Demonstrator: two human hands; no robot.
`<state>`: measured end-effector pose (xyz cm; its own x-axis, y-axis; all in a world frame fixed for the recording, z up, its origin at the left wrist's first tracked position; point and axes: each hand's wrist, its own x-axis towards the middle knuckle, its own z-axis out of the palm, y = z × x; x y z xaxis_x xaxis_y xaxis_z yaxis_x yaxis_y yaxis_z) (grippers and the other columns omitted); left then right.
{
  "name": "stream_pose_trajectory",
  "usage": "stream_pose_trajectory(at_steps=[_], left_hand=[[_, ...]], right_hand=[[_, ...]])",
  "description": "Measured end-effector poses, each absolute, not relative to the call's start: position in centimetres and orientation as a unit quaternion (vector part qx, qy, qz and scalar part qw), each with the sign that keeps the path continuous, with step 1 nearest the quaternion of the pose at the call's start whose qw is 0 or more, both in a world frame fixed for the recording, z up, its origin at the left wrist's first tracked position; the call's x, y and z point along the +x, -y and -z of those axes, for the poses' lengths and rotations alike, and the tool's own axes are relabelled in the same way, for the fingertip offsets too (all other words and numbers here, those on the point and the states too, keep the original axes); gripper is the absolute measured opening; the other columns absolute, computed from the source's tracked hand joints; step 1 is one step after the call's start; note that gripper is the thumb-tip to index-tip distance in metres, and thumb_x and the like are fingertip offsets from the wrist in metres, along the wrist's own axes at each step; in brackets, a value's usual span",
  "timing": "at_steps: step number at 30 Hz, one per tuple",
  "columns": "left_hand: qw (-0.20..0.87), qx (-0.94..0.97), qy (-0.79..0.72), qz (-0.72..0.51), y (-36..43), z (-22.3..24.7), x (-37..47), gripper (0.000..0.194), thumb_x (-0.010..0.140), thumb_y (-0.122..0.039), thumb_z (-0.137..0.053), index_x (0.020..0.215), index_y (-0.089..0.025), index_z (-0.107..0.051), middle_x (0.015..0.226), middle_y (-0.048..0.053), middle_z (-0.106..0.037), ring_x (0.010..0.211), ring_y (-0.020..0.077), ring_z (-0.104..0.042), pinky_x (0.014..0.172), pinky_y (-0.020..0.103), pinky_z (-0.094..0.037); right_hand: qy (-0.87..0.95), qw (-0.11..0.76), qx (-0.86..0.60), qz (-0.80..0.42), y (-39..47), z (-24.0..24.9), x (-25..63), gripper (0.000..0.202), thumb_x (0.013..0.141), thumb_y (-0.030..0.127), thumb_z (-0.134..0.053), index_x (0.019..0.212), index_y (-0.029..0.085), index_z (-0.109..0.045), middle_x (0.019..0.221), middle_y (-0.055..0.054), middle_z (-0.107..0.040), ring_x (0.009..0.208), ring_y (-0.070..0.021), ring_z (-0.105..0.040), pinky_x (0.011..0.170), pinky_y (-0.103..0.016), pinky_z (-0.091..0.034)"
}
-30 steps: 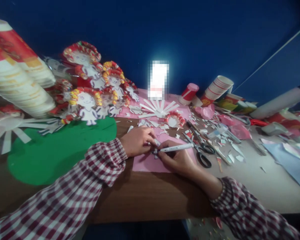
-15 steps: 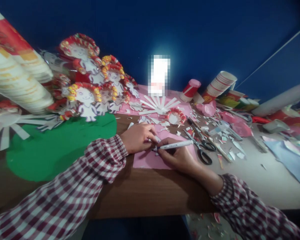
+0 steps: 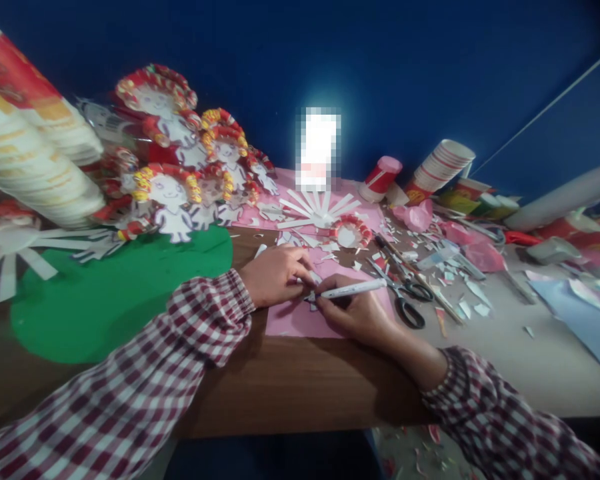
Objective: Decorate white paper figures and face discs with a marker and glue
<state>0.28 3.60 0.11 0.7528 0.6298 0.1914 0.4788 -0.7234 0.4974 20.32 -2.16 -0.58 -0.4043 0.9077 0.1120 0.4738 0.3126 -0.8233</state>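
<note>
A slim white marker point(image 3: 354, 288) is being gripped in the right hand point(image 3: 363, 317), its fingers being closed around the lower part of the barrel. Small dark printing is being shown along the white barrel, and a dark section is being seen near the writing end. The marker is being held at a low slant, its rear end being pointed to the right and its writing end being brought down to a small paper cutout point(image 3: 313, 305).

The cutout is being laid on a pink sheet point(image 3: 287, 325) near the front edge of the brown tabletop point(image 3: 280, 387). It is being seen as pale, with a dark purplish outline; much of its shape is being hidden by the fingers. It is being touched by the bent fingers of the left hand point(image 3: 275, 277); whether it is being pinched or only pressed cannot be told.

Black-handled scissors point(image 3: 411, 315) are being seen just right of the pink sheet, among paper scraps point(image 3: 450, 273). At the left, a green sheet point(image 3: 115, 307) is being overlapped by outlined paper figures point(image 3: 174, 207), their heads being framed by red and yellow curls.
</note>
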Motion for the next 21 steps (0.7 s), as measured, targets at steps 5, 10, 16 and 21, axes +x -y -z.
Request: stream_pose_trajectory(at_steps=[5,10,16,21], left_hand=[[0.215,0.912,-0.301,-0.177,-3.61,-0.13,0.25,0.018,0.077,-0.021,-0.061,0.087,-0.026,-0.075,0.102,0.003,-0.064,0.093,0.0192,-0.056,0.085,0.033,-0.043],[0.211,0.913,-0.302,-0.175,-3.57,-0.22,0.29,0.017,0.077,-0.021,-0.061,0.086,-0.025,-0.075,0.101,0.004,-0.064,0.092,0.0186,-0.057,0.084,0.033,-0.044],[0.207,0.913,-0.303,-0.177,-3.57,-0.21,0.32,0.016,0.078,-0.022,-0.061,0.085,-0.026,-0.075,0.101,0.003,-0.065,0.091,0.0181,-0.056,0.081,0.031,-0.044],[0.209,0.913,-0.305,-0.174,-3.51,-0.27,0.32,0.017,0.078,-0.022,-0.061,0.086,-0.026,-0.075,0.101,0.003,-0.065,0.092,0.0181,-0.056,0.082,0.031,-0.044]], right_hand=[[0.749,0.291,-0.467,-0.369,2.18,0.59,20.33,0.006,0.08,0.021,-0.056,0.084,0.019,-0.059,0.069,0.0,-0.06,0.059,-0.0113,-0.052,0.053,-0.021,-0.042],[0.736,0.292,-0.477,-0.382,2.23,0.73,20.4,0.005,0.079,0.021,-0.056,0.083,0.02,-0.058,0.066,0.002,-0.057,0.056,-0.0109,-0.05,0.05,-0.021,-0.04],[0.714,0.322,-0.485,-0.389,2.21,0.66,20.39,0.002,0.078,0.02,-0.056,0.079,0.02,-0.058,0.068,0.001,-0.059,0.061,-0.0117,-0.053,0.053,-0.021,-0.042],[0.721,0.308,-0.485,-0.388,2.21,0.58,20.4,0.004,0.079,0.021,-0.056,0.082,0.02,-0.058,0.067,0.002,-0.057,0.058,-0.0113,-0.051,0.051,-0.021,-0.04]])
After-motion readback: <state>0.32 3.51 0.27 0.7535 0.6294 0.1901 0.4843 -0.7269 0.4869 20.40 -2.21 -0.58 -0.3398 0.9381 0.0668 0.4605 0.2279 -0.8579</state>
